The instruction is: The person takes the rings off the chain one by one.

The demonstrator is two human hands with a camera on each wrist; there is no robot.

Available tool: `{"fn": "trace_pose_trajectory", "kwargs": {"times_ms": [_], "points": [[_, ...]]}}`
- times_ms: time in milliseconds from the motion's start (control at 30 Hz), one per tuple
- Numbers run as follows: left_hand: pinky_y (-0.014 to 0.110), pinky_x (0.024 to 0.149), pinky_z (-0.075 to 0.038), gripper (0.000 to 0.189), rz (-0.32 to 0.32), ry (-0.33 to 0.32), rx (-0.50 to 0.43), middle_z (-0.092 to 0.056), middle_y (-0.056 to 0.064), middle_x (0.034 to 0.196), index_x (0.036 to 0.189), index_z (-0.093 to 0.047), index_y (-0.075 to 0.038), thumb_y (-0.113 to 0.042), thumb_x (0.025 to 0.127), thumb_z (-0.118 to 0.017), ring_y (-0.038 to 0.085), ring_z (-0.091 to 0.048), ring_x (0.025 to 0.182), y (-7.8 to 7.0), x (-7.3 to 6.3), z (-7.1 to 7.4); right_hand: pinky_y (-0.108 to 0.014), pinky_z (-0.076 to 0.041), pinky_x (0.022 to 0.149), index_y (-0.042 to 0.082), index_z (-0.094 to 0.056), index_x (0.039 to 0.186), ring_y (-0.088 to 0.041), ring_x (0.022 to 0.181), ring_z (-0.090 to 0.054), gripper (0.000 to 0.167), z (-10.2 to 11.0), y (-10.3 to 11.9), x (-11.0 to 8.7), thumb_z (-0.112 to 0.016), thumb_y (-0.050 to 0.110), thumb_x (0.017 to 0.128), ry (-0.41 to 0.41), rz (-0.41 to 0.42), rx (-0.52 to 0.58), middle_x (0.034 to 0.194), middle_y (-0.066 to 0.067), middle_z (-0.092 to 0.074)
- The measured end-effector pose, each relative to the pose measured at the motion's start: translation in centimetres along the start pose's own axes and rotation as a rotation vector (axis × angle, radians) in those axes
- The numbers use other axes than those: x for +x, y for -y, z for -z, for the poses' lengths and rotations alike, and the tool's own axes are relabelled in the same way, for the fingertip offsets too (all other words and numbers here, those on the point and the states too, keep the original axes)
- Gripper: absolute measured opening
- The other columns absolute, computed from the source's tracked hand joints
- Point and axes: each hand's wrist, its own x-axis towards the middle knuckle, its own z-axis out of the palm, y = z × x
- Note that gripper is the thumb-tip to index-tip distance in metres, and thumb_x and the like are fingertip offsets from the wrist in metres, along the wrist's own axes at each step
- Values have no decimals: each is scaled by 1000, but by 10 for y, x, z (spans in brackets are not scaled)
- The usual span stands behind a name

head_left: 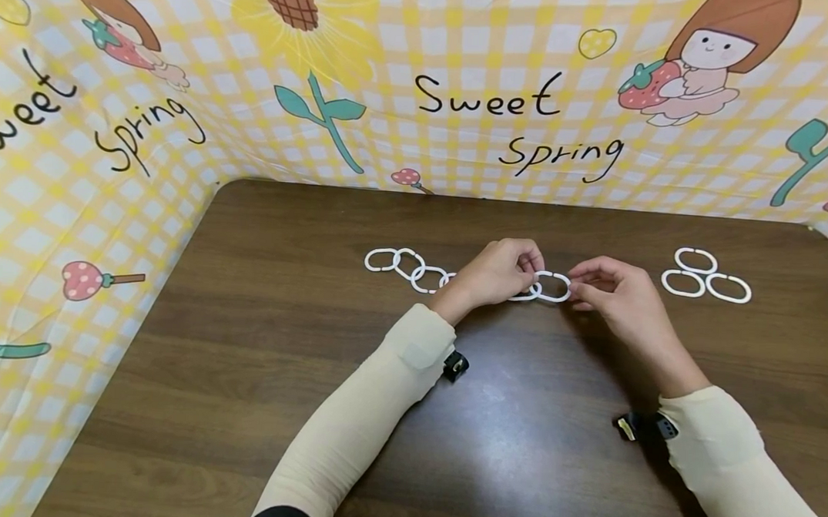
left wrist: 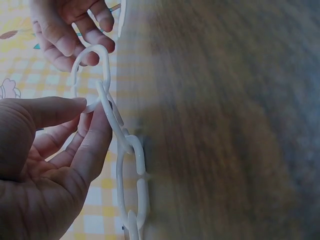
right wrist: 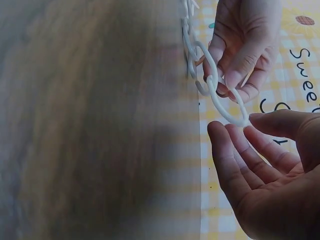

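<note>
1. Both hands met at one white link: the left hand had its thumb and fingertips pinched on it, while the right hand had its thumb and fingertips at the link's right end; whether they gripped it I could not tell.
2. That end link was the rightmost of a white chain, threaded through its neighbour on the left, above the far half of the table.
3. Leftward the chain passed behind the left hand, and its other links trailed across the tabletop to that hand's left.
4. To the right of the right hand, three loose white links lay close together, one of them farther back than the other two.
5. Cream sleeves covered both forearms, with a small black device at each wrist.
6. Under it all was a dark wood-grain table, bordered on its far and left sides by a yellow checked cloth lettered "Sweet Spring".
</note>
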Motion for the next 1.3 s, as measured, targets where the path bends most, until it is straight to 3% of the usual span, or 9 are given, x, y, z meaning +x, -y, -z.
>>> {"fn": "trace_pose_trajectory", "kwargs": {"times_ms": [333,633,1033,1300], "points": [[17,73,-43,7,10,14,-24,-64,1,89,103,-69,-7,-4,99,-64,11,-57,82,-1,0,2,-25,-63,69,-14,-65,113,-3,75,-71,19,-7,4,1,-66,-3,98,8,-9,21,89,-3,-72],[17,73,-44,7,15,18,-24,-64,1,90,103,-69,-8,-6,100,-64,10,-58,82,-1,-1,4,-23,-62,71,-17,-63,112,-1,74,-70,18,-10,5,2,-64,-7,97,-16,-19,94,82,6,-69],[16,69,-45,12,23,12,-78,-66,2,88,105,-71,-6,-3,97,-63,10,-60,77,5,-3,9,-22,-62,72,-18,-62,114,0,75,-70,21,-10,4,1,-64,-7,97,-31,-28,91,81,8,-69],[16,75,-44,11,17,-13,-5,-69,5,95,107,-72,-5,-5,98,-66,12,-61,87,9,-3,15,-22,-62,72,-18,-62,114,0,74,-70,20,-10,5,1,-64,-7,97,-41,-33,92,80,10,-68]]}}
